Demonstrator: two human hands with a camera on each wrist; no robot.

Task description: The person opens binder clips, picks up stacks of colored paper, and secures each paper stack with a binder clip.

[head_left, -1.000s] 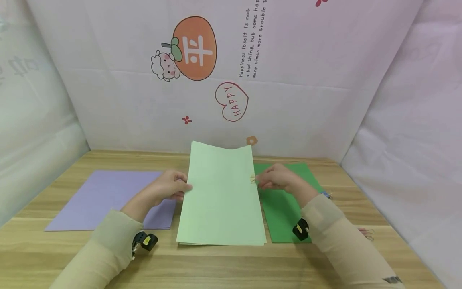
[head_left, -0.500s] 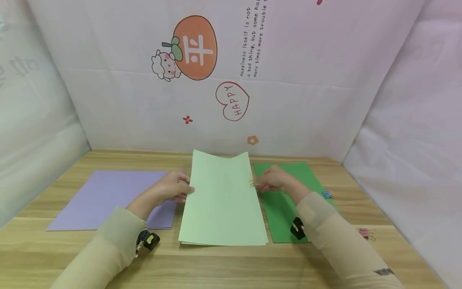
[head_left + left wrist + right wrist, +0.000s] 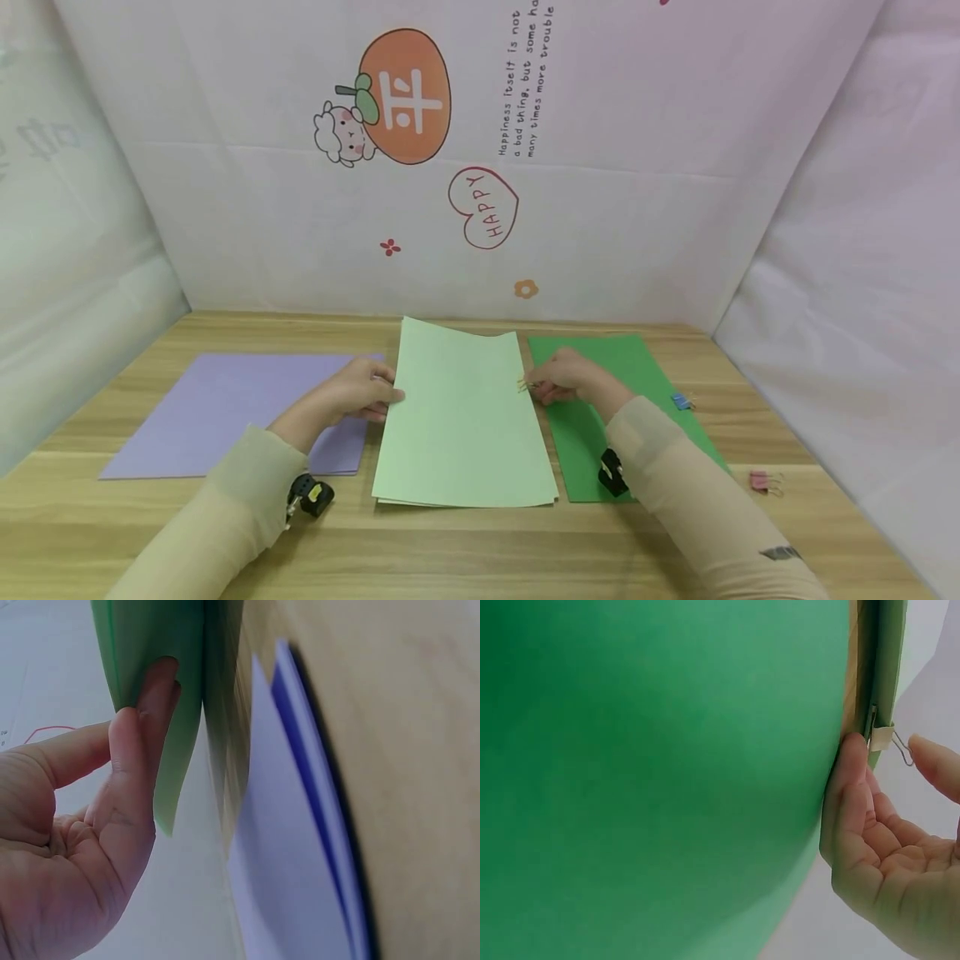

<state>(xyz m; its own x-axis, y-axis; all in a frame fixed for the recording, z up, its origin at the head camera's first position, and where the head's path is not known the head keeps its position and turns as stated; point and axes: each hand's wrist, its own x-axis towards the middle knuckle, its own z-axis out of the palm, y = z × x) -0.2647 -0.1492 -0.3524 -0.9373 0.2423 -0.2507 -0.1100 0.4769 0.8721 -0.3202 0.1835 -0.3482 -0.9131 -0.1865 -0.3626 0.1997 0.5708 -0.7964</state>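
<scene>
Several light green paper sheets (image 3: 465, 425) lie stacked in the middle, their far end raised and bowed. My left hand (image 3: 363, 390) pinches the stack's left edge, thumb on top and fingers underneath, as the left wrist view also shows. On the opposite edge sits a small yellowish binder clip (image 3: 883, 739), clamped over the sheets. With my right hand (image 3: 562, 377) I hold this clip by its wire handles, the thumb (image 3: 930, 761) at one loop and the fingers on the other side.
Purple sheets (image 3: 240, 408) lie on the wooden table (image 3: 450, 554) at left. Green sheets (image 3: 592, 454) lie at right, partly under my right arm, with a blue binder clip (image 3: 682, 402) on their edge. A pink binder clip (image 3: 761, 481) lies nearer the right front.
The light green stack's far end has come down toward the table. Both hands stay at its edges, and my right forearm has shifted slightly left, uncovering more of the pink clip.
</scene>
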